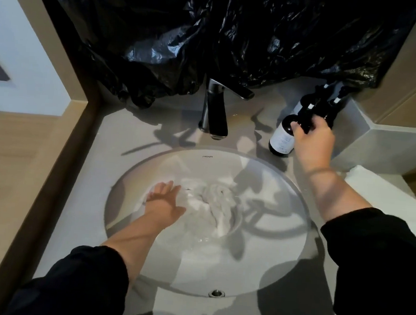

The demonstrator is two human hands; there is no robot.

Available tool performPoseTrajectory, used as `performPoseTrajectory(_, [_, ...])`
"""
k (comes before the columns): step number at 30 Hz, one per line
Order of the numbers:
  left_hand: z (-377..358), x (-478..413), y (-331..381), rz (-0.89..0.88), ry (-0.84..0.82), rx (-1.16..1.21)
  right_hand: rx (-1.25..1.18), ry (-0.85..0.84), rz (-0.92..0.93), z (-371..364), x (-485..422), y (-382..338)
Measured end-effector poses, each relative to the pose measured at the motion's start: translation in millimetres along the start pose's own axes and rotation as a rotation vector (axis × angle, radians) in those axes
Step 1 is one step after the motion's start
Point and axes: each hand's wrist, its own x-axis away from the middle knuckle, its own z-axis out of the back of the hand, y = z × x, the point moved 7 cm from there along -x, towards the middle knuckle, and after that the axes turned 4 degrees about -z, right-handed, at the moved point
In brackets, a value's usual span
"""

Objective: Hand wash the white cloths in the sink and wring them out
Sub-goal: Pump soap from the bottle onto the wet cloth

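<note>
Head view, looking down on a round white sink [206, 268] set in a grey counter [119, 136]. In the water at the middle of the basin, a white cloth [214, 204], soaked and bunched into a loose twisted rope. Long axis running far to near, from the faucet [215, 108] side toward the person, the near end drifting slightly right and tapering to a point. A flatter fold spread out to the left of the rope.

Left hand [166, 200] inside the basin, left of the cloth, palm down at the water. Fingers [168, 187] straight and close together, pointing away and a little right, gripping nothing. Cloth just beyond and to the right of the fingertips, beside the thumb; touching or not, impossible to tell through the water.

Right hand [312, 142] well apart from the cloth, up at the counter's far right corner. Fingers curled over the black pump head of the front pump bottle [280, 141], a dark one with a white label, thumb on its shoulder. More dark bottles [328, 114] right behind it. Black plastic sheeting [210, 34] hanging over the wall behind the faucet. White towel [384, 194] at the right edge, just beside the right forearm.
</note>
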Motion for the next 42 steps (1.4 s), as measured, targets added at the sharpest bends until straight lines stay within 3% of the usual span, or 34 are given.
performPoseTrajectory(5, [-20.2,-14.1,5.9,-0.076,-0.115,-0.098,-0.068,0.234,0.146,18.2,59.8,16.2])
performPoseTrajectory(7, [-24.8,-18.2,9.8,-0.093,-0.139,-0.143,-0.080,0.213,0.169,5.5,83.6,14.4])
performPoseTrajectory(8, [-27.2,-20.7,10.3,-0.089,-0.159,-0.140,-0.066,0.079,0.126,-16.4,91.8,16.2])
performPoseTrajectory(11, [-38.2,-28.0,8.9,-0.041,-0.209,-0.068,-0.030,-0.579,-0.286,-108.3,132.2,46.7])
performPoseTrajectory(12, [-41.1,-29.3,9.1,-0.021,-0.207,-0.040,0.166,-0.798,-0.290,-131.3,148.7,58.6])
performPoseTrajectory(14, [-43.1,-29.3,13.2,0.010,-0.191,0.134,0.537,-0.949,-0.270,-149.2,165.3,83.2])
performPoseTrajectory(15, [-42.5,-29.4,16.2,0.023,-0.184,0.286,0.572,-0.975,-0.272,-153.3,169.1,89.9])
performPoseTrajectory(18, [-38.1,-30.2,22.3,0.071,-0.154,0.846,0.295,-0.952,-0.388,-156.7,164.3,99.6])
performPoseTrajectory(22, [-30.8,-23.8,28.6,0.179,-0.133,1.424,-0.100,-0.826,-0.468,-143.8,151.4,87.7])
performPoseTrajectory(25, [-18.1,-13.6,49.1,0.175,-0.125,1.673,-0.226,-0.678,-0.249,-132.5,152.3,48.0])
performPoseTrajectory(29, [-0.4,-1.8,75.8,0.038,-0.151,1.633,0.060,-0.408,0.207,-116.2,177.3,-1.0])
performPoseTrajectory(31, [9.1,3.7,69.7,0.032,-0.093,1.533,0.045,-0.356,0.161,-111.4,167.4,-5.9])
performPoseTrajectory(33, [12.6,6.4,59.0,0.061,-0.090,1.528,-0.058,-0.487,-0.073,-119.5,149.6,13.0])
performPoseTrajectory(35, [12.3,9.8,52.9,0.062,-0.063,1.497,-0.143,-0.468,-0.188,-115.5,143.3,30.0])
performPoseTrajectory(38, [7.2,16.3,50.9,0.181,0.032,1.476,-0.034,-0.505,0.019,-106.5,175.5,7.9])
performPoseTrajectory(40, [8.7,18.1,55.2,0.143,0.034,1.437,0.154,-0.487,0.158,-109.0,194.8,-4.0])
performPoseTrajectory(42, [14.3,18.7,57.7,0.047,0.010,1.422,0.145,-0.489,0.115,-115.3,187.7,0.5])
